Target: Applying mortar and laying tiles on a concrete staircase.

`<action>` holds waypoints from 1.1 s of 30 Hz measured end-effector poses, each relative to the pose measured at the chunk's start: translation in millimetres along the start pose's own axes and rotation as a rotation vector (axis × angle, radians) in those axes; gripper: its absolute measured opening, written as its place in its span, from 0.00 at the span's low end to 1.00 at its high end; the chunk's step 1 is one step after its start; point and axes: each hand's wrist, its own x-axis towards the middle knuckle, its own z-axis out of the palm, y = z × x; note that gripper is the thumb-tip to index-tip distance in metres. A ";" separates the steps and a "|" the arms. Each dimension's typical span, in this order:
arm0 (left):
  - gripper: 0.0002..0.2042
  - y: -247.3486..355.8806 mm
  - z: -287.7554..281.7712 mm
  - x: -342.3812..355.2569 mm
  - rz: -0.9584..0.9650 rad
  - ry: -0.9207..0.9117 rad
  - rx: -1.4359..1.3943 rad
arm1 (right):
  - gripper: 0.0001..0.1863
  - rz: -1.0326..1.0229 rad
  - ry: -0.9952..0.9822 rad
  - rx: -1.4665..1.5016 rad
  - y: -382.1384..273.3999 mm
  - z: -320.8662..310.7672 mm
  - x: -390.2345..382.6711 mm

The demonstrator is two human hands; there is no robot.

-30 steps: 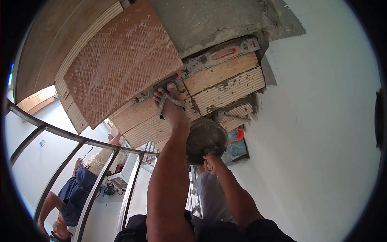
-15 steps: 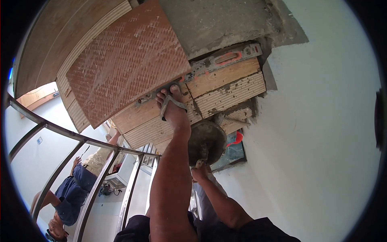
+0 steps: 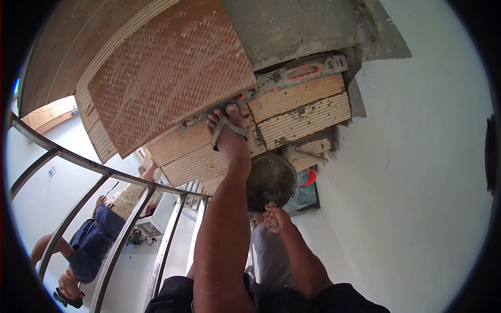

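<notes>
At left, a brown tile [image 3: 172, 78] lies beyond your sandaled foot [image 3: 229, 134], planted on the step [image 3: 177, 147], probably for balance. Your left hand is out of sight; its grip cannot be told. Farther right, a dark bowl [image 3: 271, 180] sits seemingly within easy reach, and your right hand [image 3: 279, 218] grips a short handle [image 3: 272, 204] at its near side.

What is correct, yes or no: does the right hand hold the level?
No, the right hand grips a short pale handle, and the level lies farther up, apart from this hand.
</notes>
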 end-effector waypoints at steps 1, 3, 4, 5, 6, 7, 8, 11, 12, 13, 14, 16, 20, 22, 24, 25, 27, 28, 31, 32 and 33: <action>0.39 -1.0 0.8 -0.3 0.007 -0.005 0.019 | 0.12 -0.010 0.035 -0.044 -0.6 -2.3 5.5; 0.39 -1.8 2.5 -0.6 0.009 -0.002 0.016 | 0.12 -0.031 0.098 -0.123 1.1 -2.5 19.8; 0.40 -1.2 3.0 -0.8 0.004 0.011 0.001 | 0.11 -0.038 0.123 -0.160 3.4 0.7 28.8; 0.40 -0.8 1.9 -1.4 0.003 0.024 -0.010 | 0.10 -0.024 0.224 -0.209 7.2 7.1 39.0; 0.40 0.6 0.6 -2.2 -0.008 0.020 -0.014 | 0.09 -0.044 0.198 -0.241 11.9 12.7 45.5; 0.41 3.0 -0.7 -2.4 -0.016 0.017 -0.021 | 0.07 -0.048 0.252 -0.288 14.0 20.0 51.1; 0.41 5.9 -1.8 -2.9 -0.032 0.012 -0.024 | 0.06 -0.062 0.350 -0.354 15.5 28.1 55.5; 0.42 12.0 -5.1 -3.3 -0.066 0.000 -0.041 | 0.08 -0.239 0.417 -0.495 29.1 37.7 41.8; 0.42 14.1 -5.1 -2.4 -0.054 0.006 -0.057 | 0.07 -0.350 0.398 -0.606 31.6 41.4 35.9; 0.43 13.4 -6.2 -4.6 -0.048 0.006 -0.066 | 0.06 -0.422 0.441 -0.712 37.7 44.1 30.1; 0.43 13.0 -6.4 -5.9 -0.059 0.001 -0.061 | 0.06 -0.454 0.448 -0.781 41.8 47.0 26.8; 0.43 11.8 -5.6 -6.0 -0.040 0.013 -0.067 | 0.11 -0.509 0.460 -0.978 48.8 49.8 27.0; 0.43 8.8 -3.6 -6.0 -0.043 0.017 -0.070 | 0.24 -0.575 0.591 -1.366 63.2 26.3 37.3; 0.43 8.9 -3.7 -5.1 -0.046 -0.002 -0.061 | 0.30 -0.642 0.639 -1.503 65.1 8.9 40.6; 0.43 9.8 -4.9 -4.5 -0.049 -0.001 -0.069 | 0.35 -0.695 0.622 -1.622 63.8 -2.3 35.5; 0.43 10.4 -5.4 -5.1 -0.054 0.001 -0.085 | 0.34 -0.795 0.562 -1.602 63.2 -2.5 30.2; 0.43 11.6 -6.2 -5.5 -0.056 0.013 -0.112 | 0.32 -0.781 0.516 -1.502 58.0 8.9 16.3; 0.43 11.7 -6.3 -5.8 -0.053 0.015 -0.119 | 0.30 -0.684 0.481 -1.358 55.9 19.2 8.0; 0.43 11.9 -5.6 -6.5 -0.058 0.019 -0.147 | 0.23 -0.290 0.434 -1.049 28.5 63.3 -1.0; 0.43 11.5 -5.8 -6.7 -0.062 0.020 -0.140 | 0.22 -0.259 0.423 -1.039 23.0 73.7 -3.3; 0.43 11.0 -6.1 -6.2 -0.055 0.022 -0.141 | 0.21 -0.253 0.347 -1.004 18.3 80.2 -5.2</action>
